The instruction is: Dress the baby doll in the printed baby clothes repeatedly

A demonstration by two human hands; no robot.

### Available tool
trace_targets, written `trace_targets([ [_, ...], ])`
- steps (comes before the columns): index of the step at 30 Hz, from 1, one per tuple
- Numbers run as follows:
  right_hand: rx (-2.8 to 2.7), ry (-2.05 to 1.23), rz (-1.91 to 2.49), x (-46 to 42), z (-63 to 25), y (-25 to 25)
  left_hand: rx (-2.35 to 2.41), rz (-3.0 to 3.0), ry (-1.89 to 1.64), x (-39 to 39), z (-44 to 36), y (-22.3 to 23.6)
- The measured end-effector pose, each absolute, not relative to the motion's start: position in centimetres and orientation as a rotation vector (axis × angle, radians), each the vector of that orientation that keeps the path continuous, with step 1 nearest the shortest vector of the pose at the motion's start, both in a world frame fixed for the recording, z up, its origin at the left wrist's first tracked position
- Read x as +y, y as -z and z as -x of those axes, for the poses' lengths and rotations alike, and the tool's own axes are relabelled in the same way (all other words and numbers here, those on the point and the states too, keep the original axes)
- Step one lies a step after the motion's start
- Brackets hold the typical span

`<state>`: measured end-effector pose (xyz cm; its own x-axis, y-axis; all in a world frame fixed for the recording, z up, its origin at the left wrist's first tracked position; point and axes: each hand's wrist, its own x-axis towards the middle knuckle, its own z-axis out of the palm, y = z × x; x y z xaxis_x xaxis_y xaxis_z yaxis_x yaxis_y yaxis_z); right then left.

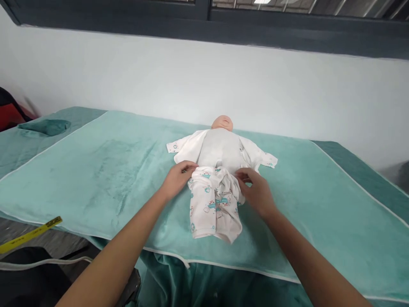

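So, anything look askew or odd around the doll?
The printed pants look askew: fairly smooth on the left hand's side, but bunched and creased near the right hand. I see no spill.

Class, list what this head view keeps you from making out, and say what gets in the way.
In the head view:
Any legs of the doll: covered by the pants.
Any doll hands: hidden by the sleeves.
Print on the yellow strip: too small to read.
Red thing: cut off by the left edge.
Window: cut off by the top edge.
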<state>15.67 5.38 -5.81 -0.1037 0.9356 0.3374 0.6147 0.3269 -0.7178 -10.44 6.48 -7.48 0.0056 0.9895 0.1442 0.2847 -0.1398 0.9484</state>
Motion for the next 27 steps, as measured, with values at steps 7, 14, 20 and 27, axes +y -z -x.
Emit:
trace_targets([
  [7, -2.106, -0.989, 1.254, 4.5, -17.2, 4.8, 1.062, -1.579, -0.809, 4.6, 11.8, 5.5],
  [14, -2.430, -0.698, 1.138, 1.7, -17.3, 3.5, 1.105, -1.868, -0.604, 2.0, 11.7, 3.6],
  [20, -2.554, -0.386, 0.988, 0.6, -16.1, 3.3, 1.170, -2.189, -0.738, 0.2, 10.0, 2.7],
  [27, -2.626, -0.386, 1.177, 0.4, -15.3, 1.9, 1.247, -2.422, -0.467, 0.5, 9.4, 2.1],
])
